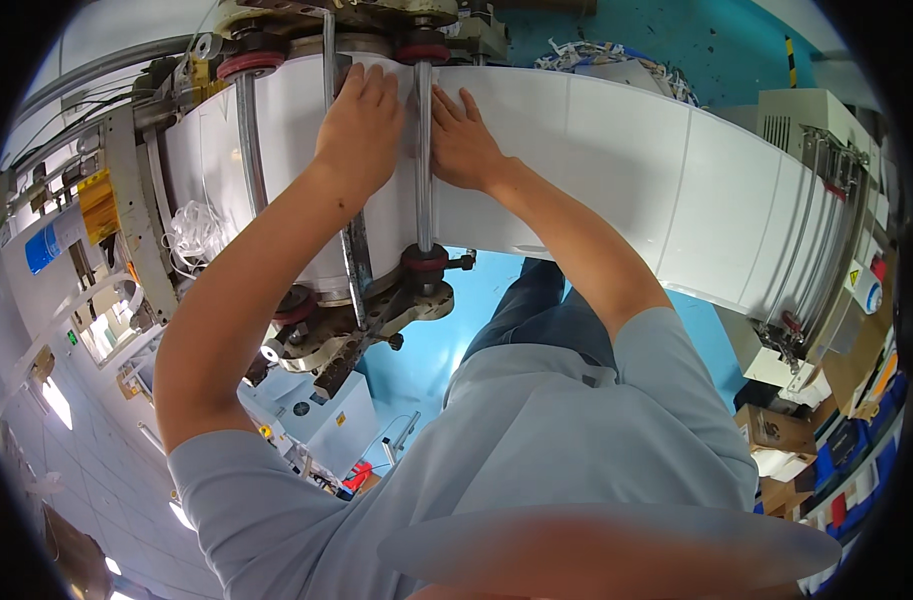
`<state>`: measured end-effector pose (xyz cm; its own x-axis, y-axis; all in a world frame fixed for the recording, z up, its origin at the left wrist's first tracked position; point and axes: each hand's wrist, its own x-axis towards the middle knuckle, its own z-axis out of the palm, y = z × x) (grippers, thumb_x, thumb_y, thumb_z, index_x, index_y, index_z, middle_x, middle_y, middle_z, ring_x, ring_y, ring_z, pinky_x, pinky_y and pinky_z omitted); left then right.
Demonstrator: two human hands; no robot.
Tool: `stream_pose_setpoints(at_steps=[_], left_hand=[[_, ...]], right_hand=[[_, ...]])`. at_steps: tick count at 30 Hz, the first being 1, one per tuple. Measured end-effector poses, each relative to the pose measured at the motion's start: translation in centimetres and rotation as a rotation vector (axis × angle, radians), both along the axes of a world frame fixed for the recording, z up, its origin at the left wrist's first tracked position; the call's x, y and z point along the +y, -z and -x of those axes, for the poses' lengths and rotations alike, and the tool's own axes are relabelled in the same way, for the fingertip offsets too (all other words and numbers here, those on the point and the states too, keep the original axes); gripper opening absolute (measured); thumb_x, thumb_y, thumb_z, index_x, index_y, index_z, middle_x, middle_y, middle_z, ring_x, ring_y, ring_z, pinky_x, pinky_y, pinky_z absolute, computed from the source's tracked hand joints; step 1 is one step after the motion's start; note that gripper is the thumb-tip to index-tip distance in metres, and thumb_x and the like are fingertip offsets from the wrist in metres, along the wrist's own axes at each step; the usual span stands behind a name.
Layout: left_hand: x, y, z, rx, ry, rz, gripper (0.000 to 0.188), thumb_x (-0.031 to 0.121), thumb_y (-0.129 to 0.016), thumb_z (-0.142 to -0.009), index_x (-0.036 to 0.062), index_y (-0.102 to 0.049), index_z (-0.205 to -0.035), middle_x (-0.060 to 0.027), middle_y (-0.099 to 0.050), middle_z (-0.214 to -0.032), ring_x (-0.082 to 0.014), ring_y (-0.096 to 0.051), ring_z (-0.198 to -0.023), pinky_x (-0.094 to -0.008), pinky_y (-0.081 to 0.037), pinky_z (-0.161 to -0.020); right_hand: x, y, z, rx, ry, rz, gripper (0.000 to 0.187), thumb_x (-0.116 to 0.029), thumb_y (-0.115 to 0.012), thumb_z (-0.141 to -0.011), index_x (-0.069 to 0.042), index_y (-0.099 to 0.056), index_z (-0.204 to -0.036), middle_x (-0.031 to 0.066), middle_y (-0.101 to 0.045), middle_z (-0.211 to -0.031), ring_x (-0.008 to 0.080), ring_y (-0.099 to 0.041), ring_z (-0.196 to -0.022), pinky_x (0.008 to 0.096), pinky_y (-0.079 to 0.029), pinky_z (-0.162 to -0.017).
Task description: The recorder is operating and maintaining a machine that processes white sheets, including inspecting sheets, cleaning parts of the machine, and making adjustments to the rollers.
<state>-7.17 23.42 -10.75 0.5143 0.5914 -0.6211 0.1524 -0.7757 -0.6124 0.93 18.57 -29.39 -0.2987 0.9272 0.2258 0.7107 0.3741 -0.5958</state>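
A wide white sheet of paper or film with faint cross lines runs across the machine, curving over it at the left. My left hand lies on it between two steel bars, its fingers stretched upward and close together. The fingertips are beside the flat left bar. On the other side of the round steel bar, my right hand rests flat on the sheet with the fingers somewhat spread. Neither hand grips anything that I can see. Red-edged black collars sit at the bars' ends.
Another round bar crosses the sheet farther left. Tangled clear strips hang by the machine frame. At right, the sheet reaches a unit with several thin rods. A cardboard box stands below it. Scrap strips lie behind the sheet.
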Motion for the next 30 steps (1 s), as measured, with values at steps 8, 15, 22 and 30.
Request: stream_pose_setpoints(at_steps=[8, 15, 22, 30], left_hand=[[0.6, 0.5, -0.3, -0.018, 0.008, -0.010, 0.055, 0.043, -0.067, -0.079, 0.0064, -0.058, -0.119, -0.0146, -0.045, -0.138, -0.0291, -0.034, -0.133, -0.0441, -0.024, -0.110], [0.5, 0.6, -0.4, -0.001, -0.016, 0.021, 0.055, 0.041, -0.068, -0.078, 0.0063, -0.058, -0.118, -0.0148, -0.045, -0.137, -0.0286, -0.035, -0.133, -0.0432, -0.025, -0.110], [0.7, 0.8, -0.3, -0.010, -0.002, 0.029, 0.053, 0.042, -0.068, -0.078, 0.0083, -0.058, -0.119, -0.0121, -0.045, -0.137, -0.0269, -0.034, -0.134, -0.0439, -0.024, -0.111], [0.9, 1.4, 0.0, -0.009, -0.002, 0.043, 0.051, 0.040, -0.068, -0.078, 0.0084, -0.057, -0.116, -0.0111, -0.046, -0.137, -0.0262, -0.034, -0.134, -0.0441, -0.024, -0.111]], right_hand=[[1.1, 0.7, -0.6, 0.152, -0.156, -0.031, 0.059, -0.032, -0.060, -0.086, 0.000, -0.045, -0.133, 0.0218, -0.038, -0.142, 0.0341, -0.030, -0.137, 0.0531, -0.020, -0.112], [1.8, 2.1, -1.2, 0.192, -0.009, -0.126, 0.061, -0.025, -0.065, -0.081, -0.001, -0.043, -0.133, 0.0212, -0.038, -0.143, 0.0331, -0.033, -0.135, 0.0543, -0.022, -0.111], [2.3, 2.3, -0.3, 0.150, -0.077, -0.130, 0.061, -0.023, -0.065, -0.079, -0.001, -0.044, -0.133, 0.0207, -0.039, -0.142, 0.0327, -0.032, -0.136, 0.0574, -0.021, -0.110], [2.5, 1.6, 0.6, 0.185, 0.000, -0.119, 0.059, -0.025, -0.061, -0.083, -0.006, -0.044, -0.136, 0.0162, -0.041, -0.142, 0.0318, -0.035, -0.134, 0.0562, -0.020, -0.110]])
